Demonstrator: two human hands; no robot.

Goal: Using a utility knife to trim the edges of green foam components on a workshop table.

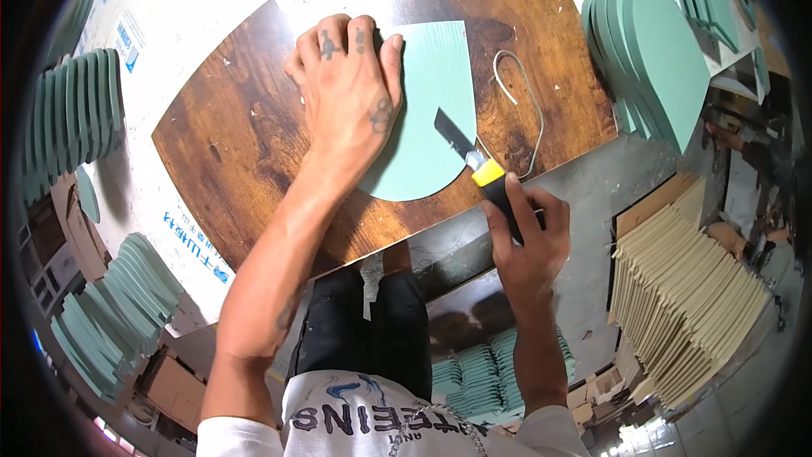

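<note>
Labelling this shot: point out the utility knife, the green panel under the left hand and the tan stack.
Utility knife [488,173]: head view, on its yellow collar.
Green panel [419,123]: head view, on its bare face, left of the blade.
Tan stack [681,292]: head view, on its pieces' edges.

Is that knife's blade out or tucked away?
Out: the dark blade of the utility knife projects past its yellow collar, pointing away from the right hand gripping it.

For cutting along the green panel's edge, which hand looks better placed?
Right, probably: the right hand grips the utility knife, its blade exposed over the green panel. The left hand lies on the panel, seemingly better suited to steadying it.
</note>
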